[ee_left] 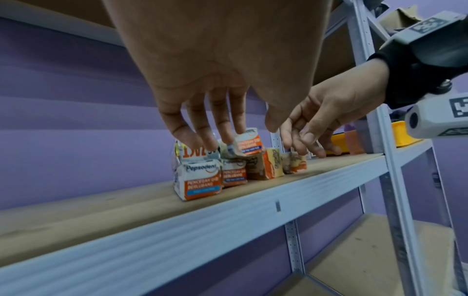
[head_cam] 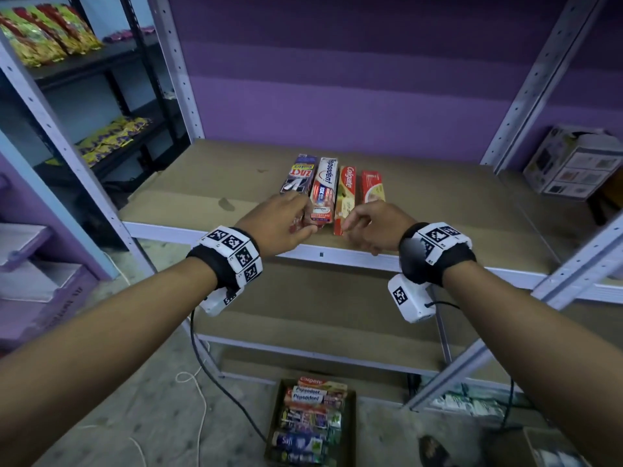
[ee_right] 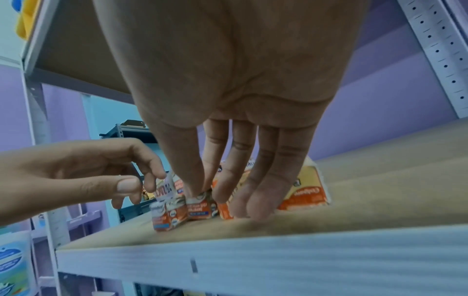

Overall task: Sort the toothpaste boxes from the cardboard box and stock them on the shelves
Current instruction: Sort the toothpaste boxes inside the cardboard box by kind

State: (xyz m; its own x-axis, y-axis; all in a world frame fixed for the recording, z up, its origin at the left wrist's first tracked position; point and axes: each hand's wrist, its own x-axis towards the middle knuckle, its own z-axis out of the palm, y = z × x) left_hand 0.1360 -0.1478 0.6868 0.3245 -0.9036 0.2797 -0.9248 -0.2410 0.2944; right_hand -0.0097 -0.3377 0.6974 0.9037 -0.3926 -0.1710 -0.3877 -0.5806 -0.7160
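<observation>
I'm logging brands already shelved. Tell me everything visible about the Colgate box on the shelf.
The Colgate box is a long red and cream carton, cardboard by the look of it. It lies flat on the shelf, long side running front to back, third in the row and right of the Pepsodent box. The right hand hovers at its near end.

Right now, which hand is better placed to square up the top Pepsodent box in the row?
Left, likely. The left hand already has fingertips on the raised Pepsodent box. The right hand sits further right, fingers down by the Colgate box on the shelf.
</observation>
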